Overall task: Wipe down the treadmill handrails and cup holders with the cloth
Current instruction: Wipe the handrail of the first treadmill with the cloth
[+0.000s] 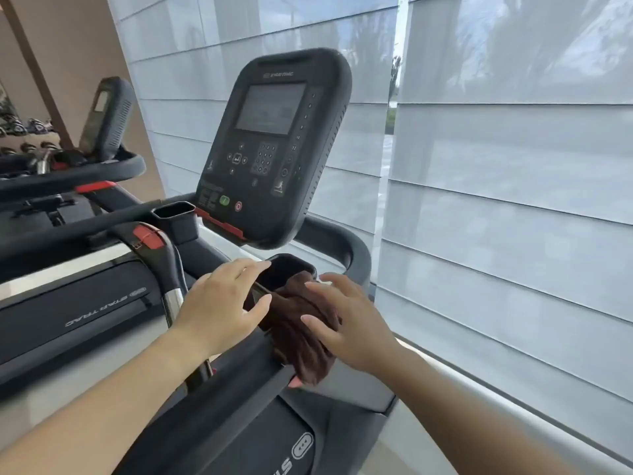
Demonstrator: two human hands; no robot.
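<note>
A dark brown cloth [294, 323] is draped over the right handrail [239, 382] of the black treadmill, just behind the right cup holder [286, 265]. My right hand [346, 323] presses on the cloth from the right, its thumb tucked under the cloth's lower end. My left hand [222, 303] rests on the rail beside the cup holder, fingers spread, fingertips touching the cloth's left edge and the holder's rim. A second cup holder [174, 214] sits left of the console [274, 145]. The curved front handrail [356, 252] bends behind the right cup holder.
A central grip with a red tab [150, 238] rises left of my left hand. A second treadmill [68, 173] stands to the left. Window blinds [496, 166] and a pale sill [496, 399] run close along the right.
</note>
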